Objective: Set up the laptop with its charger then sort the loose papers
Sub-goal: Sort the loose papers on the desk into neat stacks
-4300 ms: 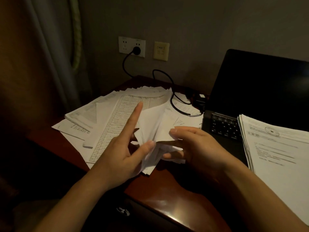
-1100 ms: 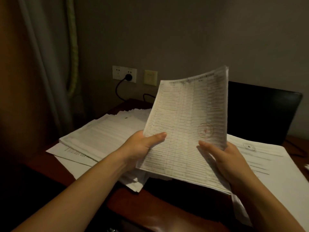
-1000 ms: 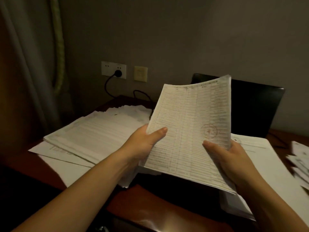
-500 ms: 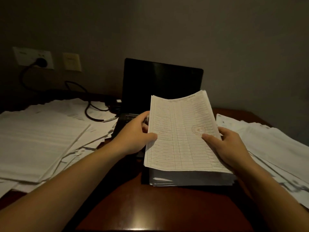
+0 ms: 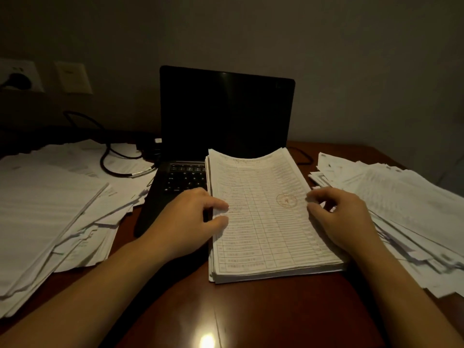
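Only bare skin showed on the person. The left forearm (image 5: 88,292) and the right forearm (image 5: 406,297) were uncovered along their whole visible length, smooth and slender in the dim light. Each ended in a bare grip. The left grip (image 5: 185,222) and the right grip (image 5: 344,217) had slim fingers with rounded knuckles. The nails were too dim and blurred to describe.

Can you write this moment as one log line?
sorting | stack: on desk, far end over laptop | left hand: touches left edge | right hand: at right edge
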Available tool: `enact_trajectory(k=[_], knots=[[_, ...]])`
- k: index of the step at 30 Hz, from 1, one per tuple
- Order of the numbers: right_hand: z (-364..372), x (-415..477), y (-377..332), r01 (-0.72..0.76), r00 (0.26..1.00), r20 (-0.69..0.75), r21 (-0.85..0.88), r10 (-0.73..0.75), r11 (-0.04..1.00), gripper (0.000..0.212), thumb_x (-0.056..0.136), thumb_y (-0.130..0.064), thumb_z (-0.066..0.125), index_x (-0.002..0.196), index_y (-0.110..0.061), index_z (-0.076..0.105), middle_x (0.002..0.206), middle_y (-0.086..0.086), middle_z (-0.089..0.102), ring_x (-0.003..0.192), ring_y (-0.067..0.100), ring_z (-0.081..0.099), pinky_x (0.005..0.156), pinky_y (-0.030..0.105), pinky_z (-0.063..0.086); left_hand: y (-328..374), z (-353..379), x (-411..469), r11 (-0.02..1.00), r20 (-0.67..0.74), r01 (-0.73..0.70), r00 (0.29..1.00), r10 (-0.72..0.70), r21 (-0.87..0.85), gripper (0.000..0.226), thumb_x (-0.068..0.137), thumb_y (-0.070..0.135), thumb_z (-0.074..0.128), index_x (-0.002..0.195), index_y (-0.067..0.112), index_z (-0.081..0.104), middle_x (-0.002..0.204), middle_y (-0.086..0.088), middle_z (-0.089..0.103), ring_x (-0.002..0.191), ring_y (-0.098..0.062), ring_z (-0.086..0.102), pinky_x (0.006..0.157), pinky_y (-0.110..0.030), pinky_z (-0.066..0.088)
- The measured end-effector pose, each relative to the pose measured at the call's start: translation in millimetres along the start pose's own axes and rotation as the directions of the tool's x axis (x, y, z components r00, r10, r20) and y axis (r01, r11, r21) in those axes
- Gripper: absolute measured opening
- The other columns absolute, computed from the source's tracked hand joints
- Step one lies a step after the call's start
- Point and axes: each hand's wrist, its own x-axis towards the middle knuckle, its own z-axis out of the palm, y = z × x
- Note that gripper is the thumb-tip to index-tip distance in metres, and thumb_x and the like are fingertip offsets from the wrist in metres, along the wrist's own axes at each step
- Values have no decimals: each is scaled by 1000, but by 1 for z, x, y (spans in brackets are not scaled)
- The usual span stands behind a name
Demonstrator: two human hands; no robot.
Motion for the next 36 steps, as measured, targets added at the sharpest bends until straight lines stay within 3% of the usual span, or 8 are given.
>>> enact_trajectory(k=[3,6,9,14,21,27,30,36], knots=[[0,1,1,-6,999,34,-70,9,998,14,93,-19,67,105,-25,72,118,-1,66,94,7,56,73,17,42,0,-3,1,999,27,10,1000,-11,52,36,92,50,62,127,40,63,107,23,47,99,1,47,79,-15,38],[2,0,-1,-6,993,118,-197,30,980,16,94,-25,65,108,-28,72,135,1,56,121,18,50,96,34,45,-1,-3,-1,997,45,7,999,-11,73,35,91,54,62,124,43,63,105,22,45,94,3,46,72,-13,36],[1,-3,-3,9,990,138,-199,19,980,20,95,-27,62,112,-28,72,139,-1,54,130,18,44,102,37,40,-2,-5,-2,997,51,3,999,-7,72,34,88,58,61,120,46,63,105,22,44,94,2,47,73,-14,38],[-8,-8,-9,64,996,-56,-106,-70,992,15,92,-17,61,99,-23,73,128,0,60,123,17,47,103,42,43,-2,-13,-7,997,72,-67,995,70,-43,35,84,65,59,116,50,61,115,24,43,108,3,44,91,-25,42],[4,-24,-56,292,956,69,-118,-285,949,20,93,-13,59,101,-25,73,118,-9,58,115,3,39,102,30,36,-10,-34,-18,999,-23,-54,998,54,6,34,89,58,59,121,47,60,136,15,43,131,-7,35,110,-41,36],[44,-38,-132,469,866,237,-75,-441,880,21,97,-17,57,109,-26,71,121,-12,56,119,2,40,100,21,30,-42,-67,-53,977,-157,88,986,-57,194,38,94,55,54,130,45,56,150,10,38,147,-13,17,118,-45,17],[77,-41,-176,553,795,304,-11,-524,833,20,98,-19,57,111,-24,72,125,-7,58,122,8,44,99,22,35,-75,-90,-80,907,-166,267,960,-224,325,49,95,63,45,141,46,45,161,6,25,153,-19,1,121,-55,7],[144,-41,-254,634,647,455,126,-612,763,20,97,-23,57,111,-27,71,129,-7,58,120,11,52,102,31,45,-144,-126,-124,643,-223,661,743,-631,387,77,91,78,20,157,42,4,168,0,-3,153,-31,-9,118,-66,4]])
